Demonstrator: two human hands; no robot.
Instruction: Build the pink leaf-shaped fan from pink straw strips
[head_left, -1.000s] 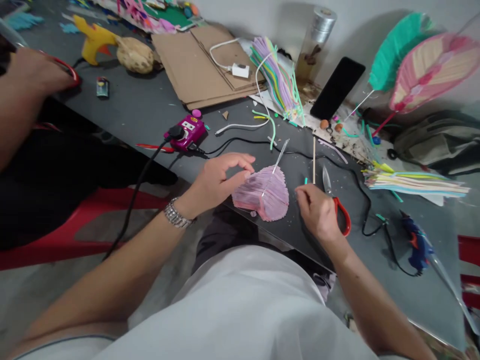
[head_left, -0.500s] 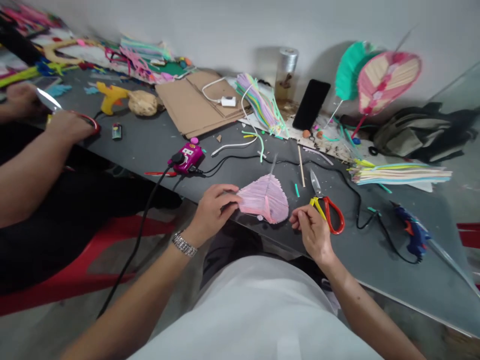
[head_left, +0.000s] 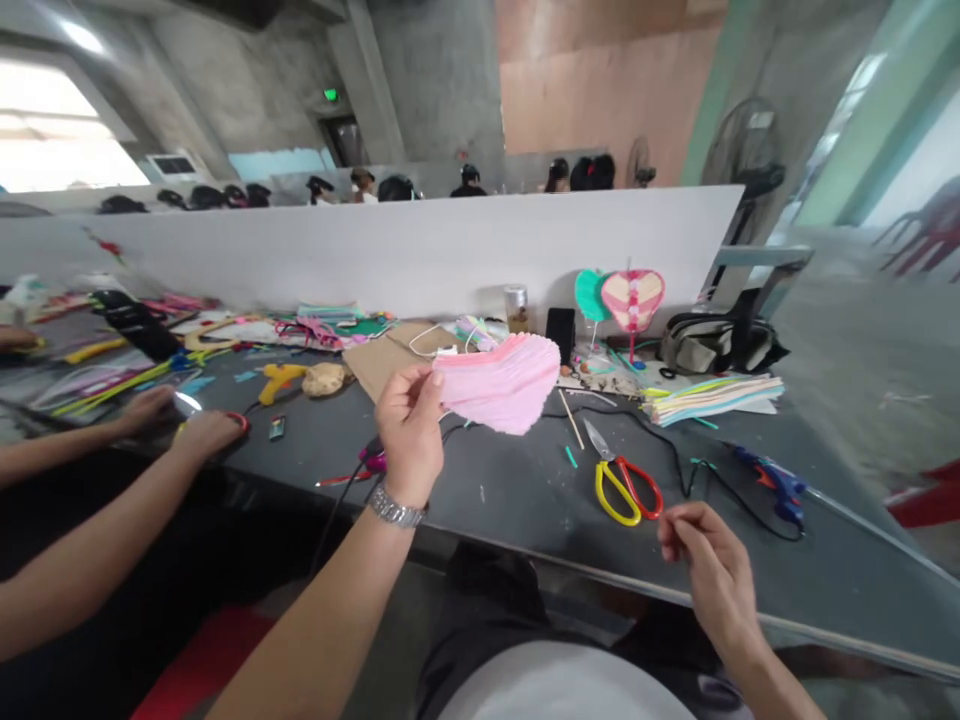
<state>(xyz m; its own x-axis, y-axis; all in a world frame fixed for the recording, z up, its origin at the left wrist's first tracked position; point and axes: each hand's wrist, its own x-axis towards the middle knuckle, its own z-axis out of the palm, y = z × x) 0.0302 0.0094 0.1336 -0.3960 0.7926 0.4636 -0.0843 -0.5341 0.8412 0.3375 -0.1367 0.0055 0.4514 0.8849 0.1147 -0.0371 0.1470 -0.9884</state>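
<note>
My left hand (head_left: 409, 435), with a metal wristwatch (head_left: 396, 510) on its wrist, holds a pink fan made of layered strips (head_left: 501, 385) up above the table. Its stem is hidden from this angle. My right hand (head_left: 709, 570) hangs over the table's front edge, its thumb and fingertips pinched together, and nothing shows between them. Closest to that hand are scissors with red and yellow handles (head_left: 621, 482), lying open on the grey table (head_left: 510, 520). A blue glue gun (head_left: 769, 482) lies to its right.
A co-worker's hands (head_left: 206, 435) work at the left end of the table, by a yellow glue gun (head_left: 279, 382). Cardboard (head_left: 382, 365), bundled coloured strips (head_left: 712, 398) and two finished fans (head_left: 634, 300) stand along a white partition (head_left: 405, 255). People sit beyond it.
The view has tilted up, showing the hall. My left hand has lifted the pink fan off the table, and my right hand has moved away to the right of the scissors.
</note>
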